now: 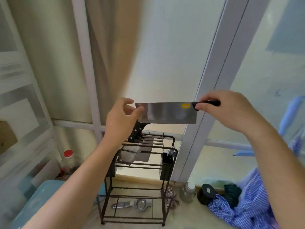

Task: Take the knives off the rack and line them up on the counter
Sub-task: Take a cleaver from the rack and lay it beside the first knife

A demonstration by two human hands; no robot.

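Holding a cleaver (pixel 166 113) level in the air between both hands, above the dark wire knife rack (pixel 137 176). Right hand (pixel 227 109) fingers (pixel 202 106) closed around the black handle; left hand (pixel 121 118) fingers (pixel 140 110) pinching the blade's far end. Below and beyond the left fingers, still slotted in the rack, black riveted knife handles (pixel 137 131). Low under the fingers, on the tabletop (pixel 186 217), a metal strainer (pixel 140 204) inside the rack's base.
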